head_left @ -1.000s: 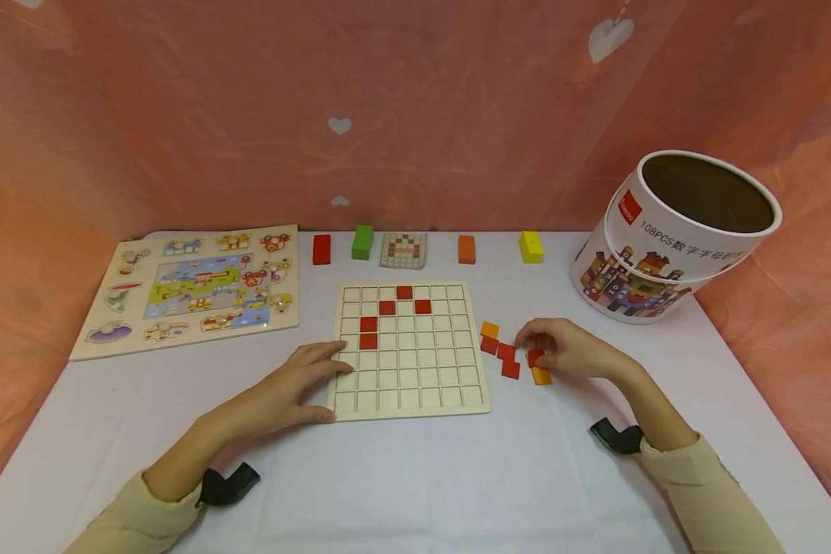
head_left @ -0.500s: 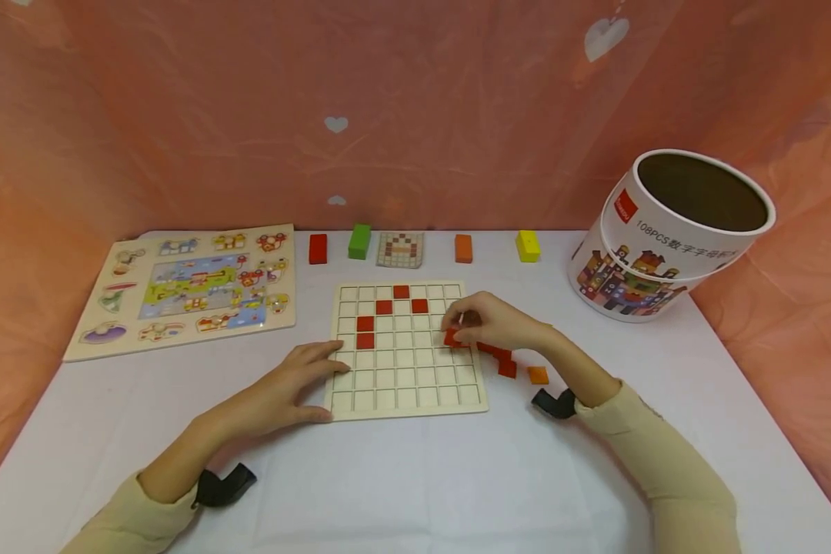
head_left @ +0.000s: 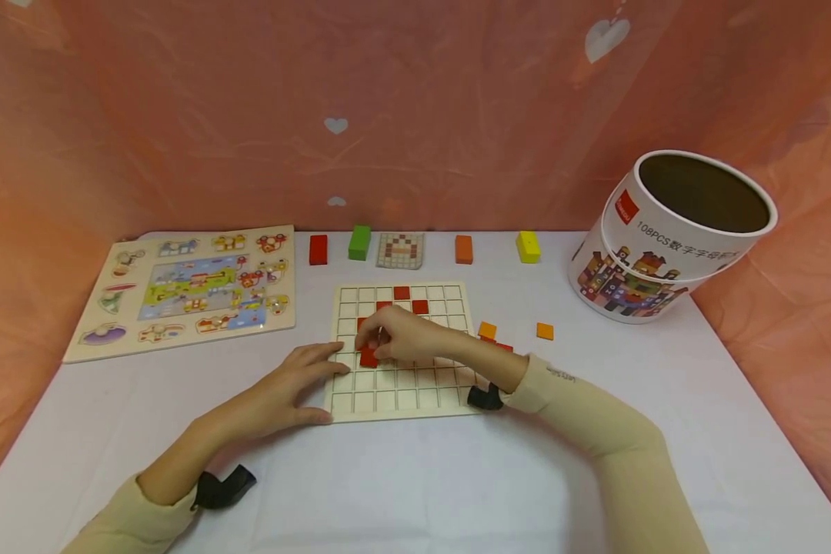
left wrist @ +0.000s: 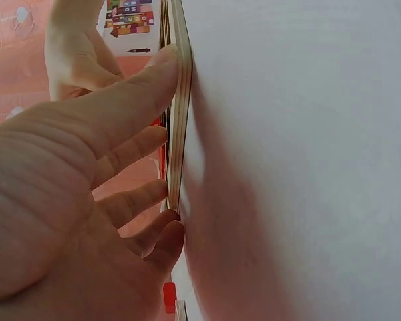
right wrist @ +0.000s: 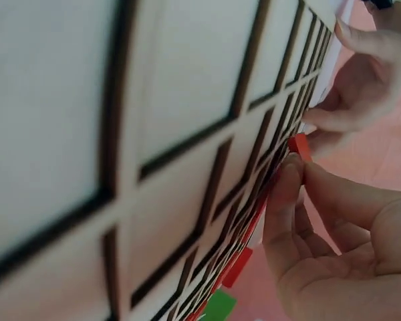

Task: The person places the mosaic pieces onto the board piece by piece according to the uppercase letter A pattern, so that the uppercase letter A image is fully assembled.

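left hand (head_left: 287,388) flat, fingers straight, pressing left edge of pale wooden grid board (head_left: 405,400) on white bench (head_left: 415,477) | right hand (head_left: 402,338) pinching flat red square tile (head_left: 368,357) over board's left columns, below seated red tiles | step judged: seating tile | next: align with cell, press flush

Right hand (head_left: 405,342) over grid board (head_left: 405,385), fingertips pinching red tile (head_left: 368,357) at board's 9 o'clock side. Left hand (head_left: 287,388) flat, fingers resting on board's 8 o'clock edge. Loose orange tiles (head_left: 544,331) on table (head_left: 415,492) at 3 o'clock. Tub (head_left: 665,238) at 2 o'clock, animal puzzle (head_left: 187,288) at 10 o'clock.
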Action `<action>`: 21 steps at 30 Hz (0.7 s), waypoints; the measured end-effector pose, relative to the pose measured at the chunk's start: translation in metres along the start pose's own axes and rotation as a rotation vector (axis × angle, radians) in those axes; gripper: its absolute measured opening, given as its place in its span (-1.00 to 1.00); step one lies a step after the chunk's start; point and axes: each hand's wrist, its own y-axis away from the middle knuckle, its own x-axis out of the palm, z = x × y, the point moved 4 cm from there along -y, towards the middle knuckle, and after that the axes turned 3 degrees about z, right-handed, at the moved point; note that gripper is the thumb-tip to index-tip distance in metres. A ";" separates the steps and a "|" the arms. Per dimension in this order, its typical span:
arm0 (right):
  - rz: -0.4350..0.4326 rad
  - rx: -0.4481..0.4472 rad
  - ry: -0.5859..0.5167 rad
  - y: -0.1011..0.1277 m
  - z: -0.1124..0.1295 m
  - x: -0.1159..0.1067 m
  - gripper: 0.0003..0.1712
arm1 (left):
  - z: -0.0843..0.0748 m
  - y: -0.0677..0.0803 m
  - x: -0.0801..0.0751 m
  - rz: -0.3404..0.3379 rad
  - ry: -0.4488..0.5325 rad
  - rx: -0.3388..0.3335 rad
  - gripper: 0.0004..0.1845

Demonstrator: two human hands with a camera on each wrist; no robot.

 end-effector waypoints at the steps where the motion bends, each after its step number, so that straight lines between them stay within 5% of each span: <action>1: 0.000 0.008 0.019 0.000 0.000 0.002 -0.75 | 0.000 0.000 0.000 0.002 0.002 0.000 -0.37; 6: -0.057 0.030 0.180 0.008 0.005 0.005 -0.73 | 0.000 -0.003 0.002 0.010 0.007 0.005 -0.37; 10: -0.105 0.030 0.433 0.019 0.016 0.009 -0.72 | 0.000 -0.003 0.001 0.001 -0.011 0.001 -0.38; 15: -0.015 0.163 0.805 0.038 0.025 0.032 -0.24 | -0.001 -0.002 0.000 -0.004 -0.020 0.001 -0.38; 21: 0.076 0.183 0.820 0.050 0.025 0.055 -0.06 | -0.002 0.001 -0.001 -0.015 -0.019 0.026 -0.39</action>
